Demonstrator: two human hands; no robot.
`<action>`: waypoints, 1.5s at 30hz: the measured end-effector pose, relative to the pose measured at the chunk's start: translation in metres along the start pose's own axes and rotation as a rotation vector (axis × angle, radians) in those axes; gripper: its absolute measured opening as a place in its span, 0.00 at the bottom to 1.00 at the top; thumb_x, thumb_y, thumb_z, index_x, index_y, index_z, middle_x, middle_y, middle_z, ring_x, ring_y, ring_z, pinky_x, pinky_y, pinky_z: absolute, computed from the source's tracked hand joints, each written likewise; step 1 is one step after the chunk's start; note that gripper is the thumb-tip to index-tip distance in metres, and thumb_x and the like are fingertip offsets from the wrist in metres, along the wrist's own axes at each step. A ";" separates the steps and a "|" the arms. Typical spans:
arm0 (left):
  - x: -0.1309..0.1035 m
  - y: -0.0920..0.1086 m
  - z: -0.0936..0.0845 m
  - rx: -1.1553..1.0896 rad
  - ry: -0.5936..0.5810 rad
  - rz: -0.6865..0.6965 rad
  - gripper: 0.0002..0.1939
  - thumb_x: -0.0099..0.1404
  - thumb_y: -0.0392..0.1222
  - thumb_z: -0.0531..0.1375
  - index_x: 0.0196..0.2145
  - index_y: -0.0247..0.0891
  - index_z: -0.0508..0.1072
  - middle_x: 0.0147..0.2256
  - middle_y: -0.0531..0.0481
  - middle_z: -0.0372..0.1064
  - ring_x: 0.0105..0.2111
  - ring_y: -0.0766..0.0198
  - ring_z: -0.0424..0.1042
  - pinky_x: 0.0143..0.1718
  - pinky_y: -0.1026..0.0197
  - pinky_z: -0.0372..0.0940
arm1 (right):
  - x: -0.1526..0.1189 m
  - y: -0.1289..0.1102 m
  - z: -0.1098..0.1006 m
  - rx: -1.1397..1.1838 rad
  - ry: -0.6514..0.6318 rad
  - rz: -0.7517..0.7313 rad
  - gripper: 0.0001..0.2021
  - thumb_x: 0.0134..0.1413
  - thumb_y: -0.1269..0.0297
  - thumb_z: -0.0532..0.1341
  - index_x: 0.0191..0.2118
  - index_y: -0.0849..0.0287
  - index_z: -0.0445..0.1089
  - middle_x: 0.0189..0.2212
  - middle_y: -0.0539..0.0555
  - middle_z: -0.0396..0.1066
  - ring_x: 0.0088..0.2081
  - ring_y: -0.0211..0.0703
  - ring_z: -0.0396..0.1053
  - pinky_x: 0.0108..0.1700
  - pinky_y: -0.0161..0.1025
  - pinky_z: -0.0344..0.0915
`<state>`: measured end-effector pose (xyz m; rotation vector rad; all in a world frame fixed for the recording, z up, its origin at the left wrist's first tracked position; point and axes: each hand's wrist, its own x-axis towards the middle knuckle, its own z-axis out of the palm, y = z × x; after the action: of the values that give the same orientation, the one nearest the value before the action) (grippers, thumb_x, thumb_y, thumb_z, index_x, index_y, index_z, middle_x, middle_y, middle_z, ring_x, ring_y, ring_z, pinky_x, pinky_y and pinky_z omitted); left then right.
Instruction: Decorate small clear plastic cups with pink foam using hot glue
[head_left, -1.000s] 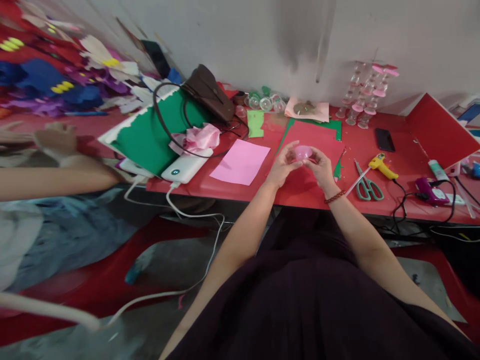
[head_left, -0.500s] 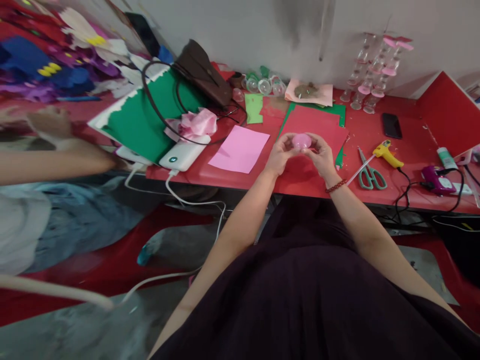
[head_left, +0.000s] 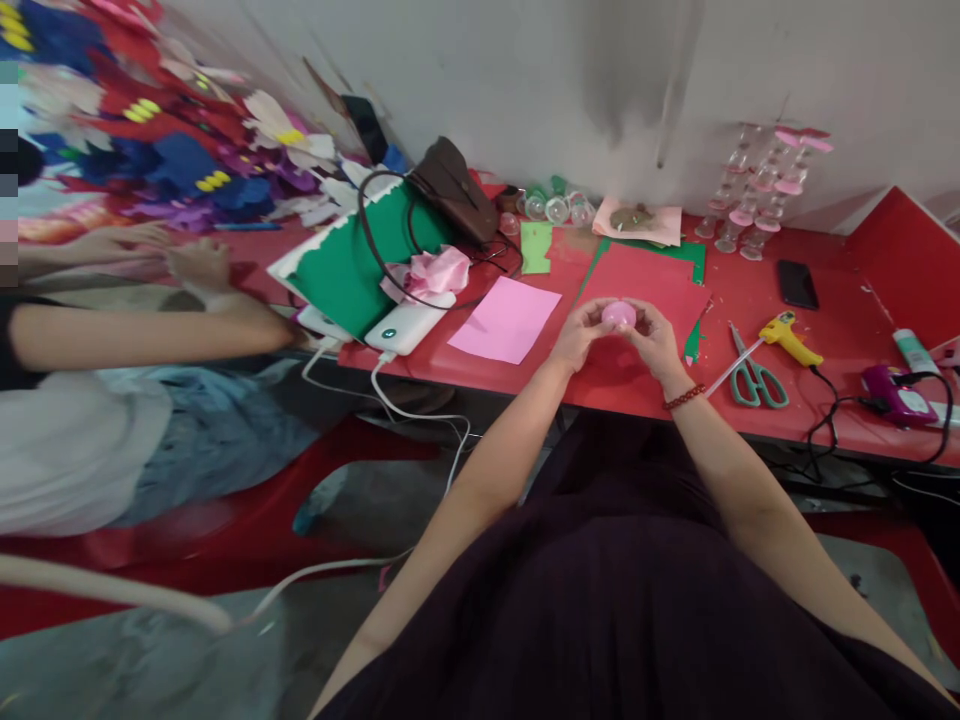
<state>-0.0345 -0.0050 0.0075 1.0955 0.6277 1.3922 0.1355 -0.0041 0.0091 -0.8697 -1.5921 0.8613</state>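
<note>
Between my two hands is a small, round, shiny pink piece (head_left: 619, 316); its exact kind is unclear. My left hand (head_left: 579, 332) grips it from one side, fingers curled and thumb at the near edge. On the other side my right hand (head_left: 654, 340), a red bead bracelet at its wrist, closes on the same piece. Both hands are just above red sheets (head_left: 637, 278) lying on the red table (head_left: 420, 362). A pink sheet of paper (head_left: 507, 320) lies left of my left hand. Right of my right hand are scissors (head_left: 756, 384) and a yellow glue gun (head_left: 792, 340).
Clear plastic towers (head_left: 766, 190) stand at the back right, near a phone (head_left: 796, 285). A white power bank (head_left: 409, 325), pink ribbon (head_left: 429, 272), brown bag (head_left: 456, 190) and green board (head_left: 352, 260) are at left. Another person's arm (head_left: 157, 335) rests farther left. Cables hang off the table's front edge.
The camera view has turned left and up, so the table's things appear farther right and lower. Both hands still hold the round pink piece in nearly the same pose.
</note>
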 end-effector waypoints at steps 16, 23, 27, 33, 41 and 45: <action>0.003 0.001 -0.005 -0.110 0.092 -0.055 0.28 0.48 0.54 0.79 0.43 0.40 0.81 0.46 0.45 0.82 0.49 0.55 0.80 0.50 0.57 0.72 | 0.001 -0.002 0.001 0.217 0.020 0.137 0.22 0.50 0.41 0.73 0.39 0.55 0.77 0.29 0.50 0.76 0.29 0.39 0.72 0.38 0.41 0.75; 0.002 0.002 -0.006 -0.114 0.140 -0.120 0.24 0.51 0.52 0.78 0.41 0.41 0.78 0.42 0.49 0.82 0.46 0.58 0.81 0.45 0.60 0.72 | -0.001 -0.005 0.001 0.242 0.018 0.180 0.24 0.52 0.36 0.70 0.32 0.55 0.73 0.24 0.49 0.73 0.26 0.37 0.70 0.34 0.39 0.74; 0.003 0.000 -0.007 -0.091 0.172 -0.130 0.25 0.51 0.54 0.78 0.40 0.41 0.77 0.41 0.48 0.82 0.45 0.57 0.81 0.44 0.58 0.73 | -0.002 -0.007 0.001 0.286 0.019 0.215 0.28 0.53 0.31 0.67 0.31 0.54 0.71 0.25 0.50 0.73 0.26 0.37 0.70 0.33 0.40 0.73; 0.003 -0.003 -0.009 -0.015 0.146 -0.122 0.27 0.52 0.58 0.77 0.41 0.41 0.74 0.41 0.47 0.82 0.48 0.55 0.81 0.47 0.56 0.73 | -0.003 -0.010 0.001 0.212 -0.028 0.233 0.27 0.51 0.32 0.69 0.31 0.54 0.70 0.25 0.49 0.72 0.27 0.37 0.69 0.35 0.40 0.73; 0.002 -0.005 -0.007 -0.024 0.076 -0.110 0.32 0.47 0.48 0.79 0.46 0.43 0.71 0.41 0.50 0.81 0.48 0.55 0.81 0.49 0.55 0.74 | 0.000 -0.002 -0.001 0.026 0.095 0.143 0.23 0.57 0.39 0.67 0.29 0.55 0.68 0.23 0.47 0.69 0.24 0.35 0.65 0.32 0.38 0.66; 0.001 -0.001 -0.003 -0.038 0.036 -0.090 0.32 0.46 0.45 0.80 0.47 0.43 0.74 0.46 0.47 0.82 0.54 0.52 0.79 0.55 0.51 0.74 | -0.001 -0.005 -0.001 0.045 0.088 0.116 0.23 0.59 0.37 0.65 0.30 0.54 0.68 0.24 0.48 0.69 0.25 0.36 0.66 0.33 0.38 0.66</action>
<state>-0.0368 -0.0028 0.0058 1.0022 0.6661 1.3437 0.1356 -0.0072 0.0135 -0.9622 -1.4530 0.9243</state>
